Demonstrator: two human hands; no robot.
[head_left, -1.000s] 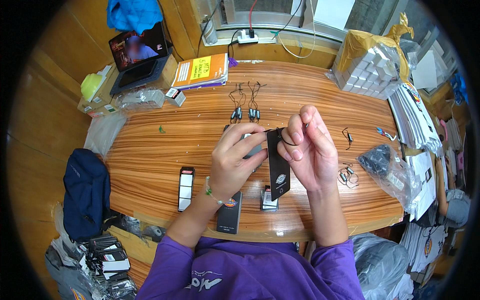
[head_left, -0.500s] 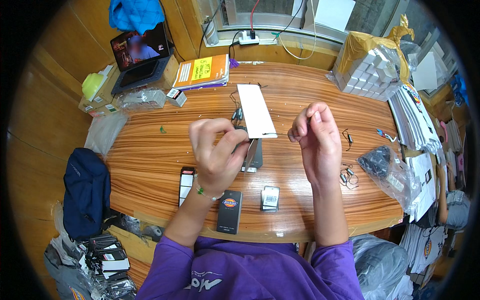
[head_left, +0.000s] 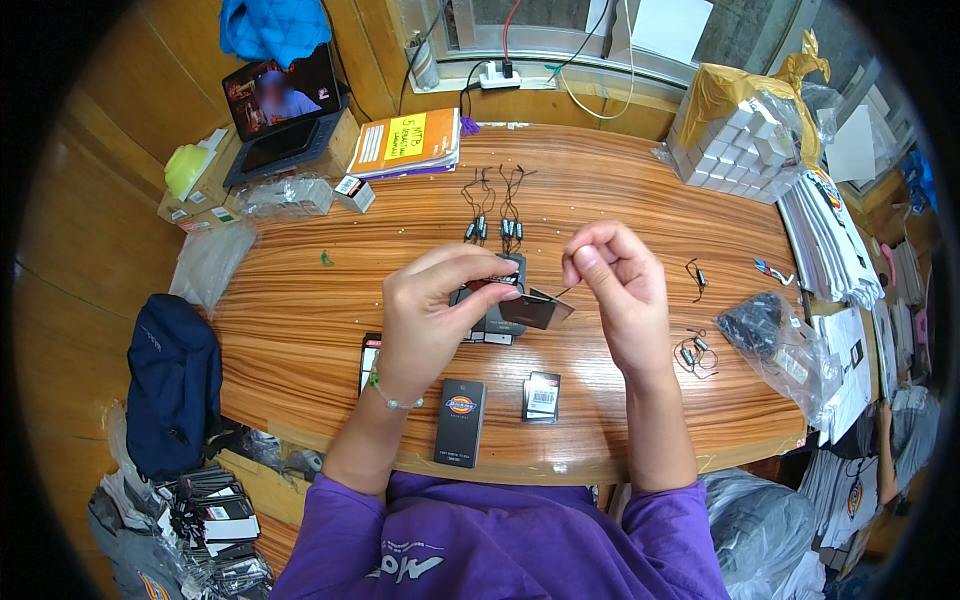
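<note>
Beyond the flat black rectangular card tag (head_left: 460, 430), the left hand (head_left: 425, 300) pinches thin dark card tags (head_left: 527, 312) and the right hand (head_left: 620, 285) their black cord (head_left: 563, 292), seemingly threaded but unfastened, with grey-barrelled black cords (head_left: 511, 229) lying unattached farther off.

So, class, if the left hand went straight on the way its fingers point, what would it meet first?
Likely the right hand, beyond the dark tags the left hand holds; depth is hard to judge in one view.
</note>
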